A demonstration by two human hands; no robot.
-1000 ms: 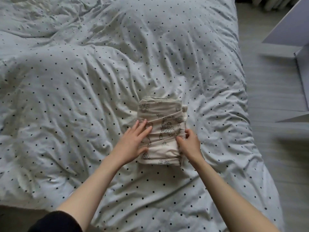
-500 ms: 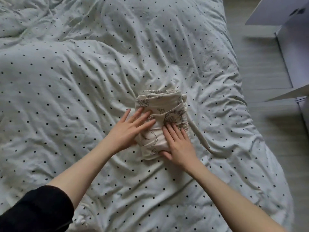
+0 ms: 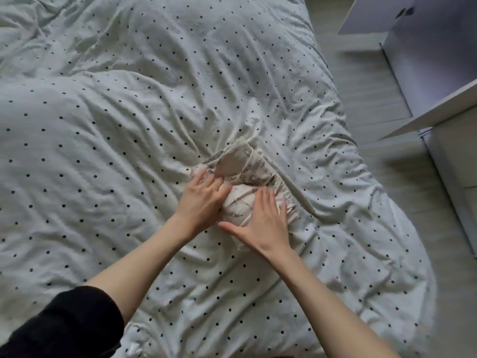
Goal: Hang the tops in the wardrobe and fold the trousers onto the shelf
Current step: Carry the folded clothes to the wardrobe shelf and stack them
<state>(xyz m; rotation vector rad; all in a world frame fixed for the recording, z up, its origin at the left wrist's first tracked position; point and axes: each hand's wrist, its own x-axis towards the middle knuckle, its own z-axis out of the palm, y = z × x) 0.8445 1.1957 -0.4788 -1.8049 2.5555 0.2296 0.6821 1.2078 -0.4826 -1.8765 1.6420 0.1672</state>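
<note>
1. Surface: bed w/ rumpled pale duvet (image 3: 129, 138), small black dots all over, deep creases radiating from the centre.
2. Room: grey plank floor (image 3: 361, 81) along the duvet's right edge; white furniture panels (image 3: 438, 109) at upper right, one w/ a small dark fitting, too blurred to identify.
3. Writing/brands: none readable; trousers carry a line-drawn print only.
4. Trousers (image 3: 245, 171): cream, folded into a thick bundle, lying on the duvet right of centre, pressed into it; far end slightly lifted & bunched.
5. Left hand (image 3: 200, 200): fingers mostly straight, spread, pressing on the bundle's left side; fingertips at the fabric edge. Cannot tell if any tip hooks under.
6. Right hand (image 3: 263, 223): flat, fingers straight, thumb splayed out left, palm down on the bundle's near-right part. Grips nothing.
7. Black sleeve (image 3: 64, 324) on left arm; right forearm bare.
</note>
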